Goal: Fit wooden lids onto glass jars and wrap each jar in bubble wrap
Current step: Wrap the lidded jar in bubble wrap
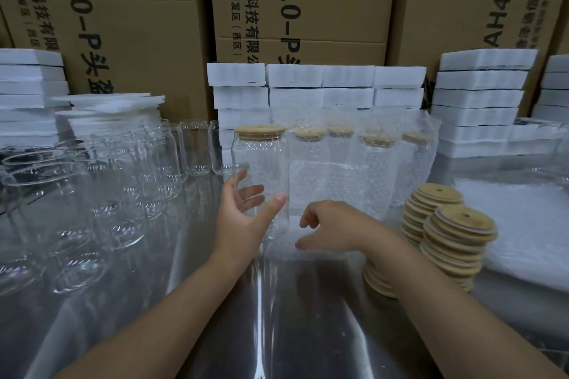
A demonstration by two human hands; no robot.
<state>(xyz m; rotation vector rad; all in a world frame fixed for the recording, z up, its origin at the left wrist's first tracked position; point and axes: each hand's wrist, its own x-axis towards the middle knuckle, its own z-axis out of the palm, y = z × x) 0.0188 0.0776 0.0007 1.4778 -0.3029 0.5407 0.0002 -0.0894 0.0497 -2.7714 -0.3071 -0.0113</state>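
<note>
- Though cardboard boxes (147, 24) wall off the back, the work happens on the shiny metal table (277, 317) in front of them.
- White foam stacks (480, 95) line the rear of the table on the left, in the middle and on the right.
- Open jars (129, 181) crowd the left side, no lids on them, packed close. Risk: an elbow swing left could knock several over.
- A bubble wrap pile (523, 224) lies flat at far right, well apart from the hands.
- Wrapped jars (354, 169) stand in a row mid-back, lids on, done.
- Lid stacks (455, 234) lean just beside the right forearm. Risk: a nudge from that arm could topple them.
- The lidded jar (261, 163) stands upright at centre, just left of the wrapped row, not wrapped. Whether its base rests on the table or on a sheet can't be told.
- The left hand (240, 218) holds this jar low, thumb in front, fingers spread behind the glass. The grip looks loose, and smooth glass could slip or tip.
- The right hand (335, 224) hovers by the jar base with fingers half curled. It's blurred, so can't tell if it pinches anything.
- The wooden lid (260, 132) sits on the jar mouth. If it isn't fully seated, it could pop off during wrapping.
</note>
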